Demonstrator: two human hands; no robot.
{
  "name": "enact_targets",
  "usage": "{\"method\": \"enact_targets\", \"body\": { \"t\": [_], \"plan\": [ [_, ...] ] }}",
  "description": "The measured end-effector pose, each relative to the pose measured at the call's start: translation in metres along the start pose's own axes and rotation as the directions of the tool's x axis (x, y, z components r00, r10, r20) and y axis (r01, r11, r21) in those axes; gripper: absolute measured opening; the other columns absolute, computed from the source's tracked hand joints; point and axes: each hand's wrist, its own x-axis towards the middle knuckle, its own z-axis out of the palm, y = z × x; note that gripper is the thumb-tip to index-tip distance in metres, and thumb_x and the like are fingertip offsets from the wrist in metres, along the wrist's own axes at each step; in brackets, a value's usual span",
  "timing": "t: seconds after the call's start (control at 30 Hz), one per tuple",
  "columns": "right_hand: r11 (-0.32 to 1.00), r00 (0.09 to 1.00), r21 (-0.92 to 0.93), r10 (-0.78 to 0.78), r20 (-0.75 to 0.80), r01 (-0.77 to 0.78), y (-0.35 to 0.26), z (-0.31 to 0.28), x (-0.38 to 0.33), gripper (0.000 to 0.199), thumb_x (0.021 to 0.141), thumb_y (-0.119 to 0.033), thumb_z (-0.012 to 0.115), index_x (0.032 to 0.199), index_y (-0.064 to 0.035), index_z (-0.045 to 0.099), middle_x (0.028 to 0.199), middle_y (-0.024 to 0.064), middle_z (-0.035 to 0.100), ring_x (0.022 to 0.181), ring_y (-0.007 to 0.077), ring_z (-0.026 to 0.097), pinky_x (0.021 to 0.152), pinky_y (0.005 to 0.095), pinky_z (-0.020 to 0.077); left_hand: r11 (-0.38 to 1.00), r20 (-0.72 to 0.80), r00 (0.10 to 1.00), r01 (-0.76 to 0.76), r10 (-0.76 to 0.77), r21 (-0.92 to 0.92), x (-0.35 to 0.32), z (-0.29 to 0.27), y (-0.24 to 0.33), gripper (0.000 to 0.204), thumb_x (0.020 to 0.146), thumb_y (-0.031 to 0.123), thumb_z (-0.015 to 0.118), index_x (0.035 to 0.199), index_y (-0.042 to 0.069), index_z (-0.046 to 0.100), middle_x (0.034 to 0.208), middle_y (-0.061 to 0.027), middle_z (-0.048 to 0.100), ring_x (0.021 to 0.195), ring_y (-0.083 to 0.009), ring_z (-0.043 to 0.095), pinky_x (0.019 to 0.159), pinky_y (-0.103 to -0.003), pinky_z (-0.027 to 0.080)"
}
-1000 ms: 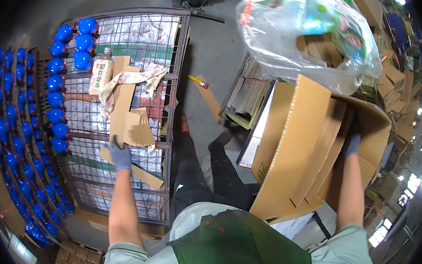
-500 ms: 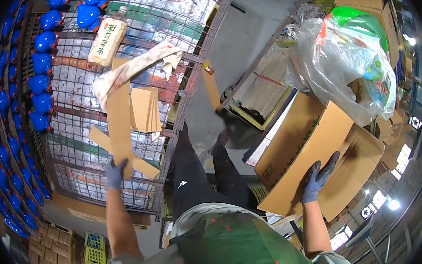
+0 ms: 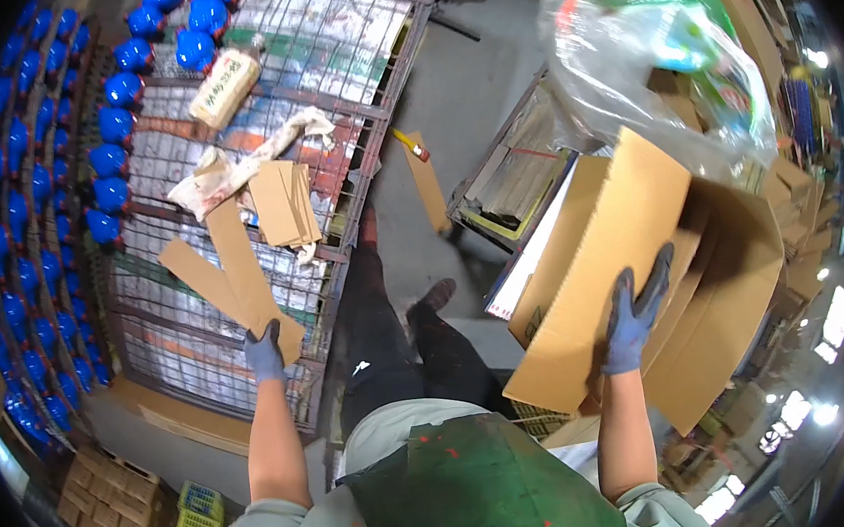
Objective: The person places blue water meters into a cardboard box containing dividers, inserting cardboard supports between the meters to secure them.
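Note:
My left hand [image 3: 263,354], in a grey-blue glove with dark fingers, is closed on the lower ends of cardboard strips [image 3: 237,248] that fan apart above the mesh-topped table. My right hand [image 3: 635,313], gloved alike, straddles the wall of an open cardboard box [image 3: 584,284], thumb on the outer face and fingers inside. Smaller cardboard pieces [image 3: 282,203] lie overlapped beyond the strips, beside a stained white cloth [image 3: 219,181]. Part of the box's inside is hidden by its near wall.
A bottle with a pale label [image 3: 224,88] lies on the mesh table [image 3: 334,65]. Rows of blue shiny parts [image 3: 119,124] line the left. Clear plastic bags [image 3: 616,76] sit beyond the box. A brush [image 3: 416,146] and cardboard strip [image 3: 428,193] are between table and cart.
The strips in my left hand have swung apart and moved nearer to me, off the cloth. With my right hand on it, the box has tilted, its opening showing more.

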Motion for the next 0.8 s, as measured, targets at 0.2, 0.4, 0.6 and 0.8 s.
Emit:
{"method": "enact_targets", "body": {
  "t": [0.2,0.4,0.6,0.8],
  "plan": [
    [0.950,0.987,0.290,-0.076,-0.138,0.114,0.009,-0.007,0.001,0.065,0.088,-0.006,0.064,0.146,0.0025,0.037,0.149,0.0205,0.039,0.139,0.0345,0.036,0.115,0.0411,0.0281,0.721,0.815,0.531,0.657,-0.235,-0.221,-0.148,-0.051,0.148,0.038,0.098,0.041,0.057,0.115,0.007,0.065,0.093,-0.0080,0.069,0.061,-0.0148,0.064,0.050,-0.029,0.053],
    [0.801,0.887,0.383,-0.412,-0.207,0.461,-0.036,-0.092,-0.083,0.059,0.084,-0.004,0.064,0.140,0.0005,0.045,0.142,0.0203,0.045,0.127,0.0371,0.049,0.107,0.0446,0.0383,0.664,0.463,0.886,0.327,0.033,-0.672,-0.317,0.015,0.200,0.038,0.098,0.041,0.059,0.112,0.006,0.064,0.082,-0.0088,0.067,0.050,-0.0117,0.055,0.042,-0.023,0.045],
    [-0.027,0.684,0.844,-0.601,0.414,-0.535,-0.036,-0.102,-0.159,0.059,0.098,-0.024,0.056,0.147,-0.0007,0.034,0.139,0.0068,0.050,0.120,0.0176,0.053,0.105,0.0302,0.0396,0.883,0.562,0.724,-0.139,0.399,-0.448,-0.438,0.060,0.197,0.031,0.096,0.032,0.059,0.114,0.007,0.065,0.100,-0.0097,0.070,0.097,-0.0224,0.068,0.085,-0.039,0.056],
    [-0.271,0.761,0.779,-0.535,0.367,-0.566,0.031,-0.139,-0.148,0.053,0.097,-0.033,0.049,0.129,0.0084,0.054,0.130,0.0125,0.061,0.122,0.0212,0.055,0.107,0.0348,0.0398,0.891,0.906,0.349,-0.291,-0.240,0.349,-0.498,0.157,0.185,0.038,0.092,0.039,0.066,0.100,0.002,0.070,0.078,-0.0014,0.058,0.068,-0.0044,0.052,0.060,-0.023,0.043]
  ]
}}
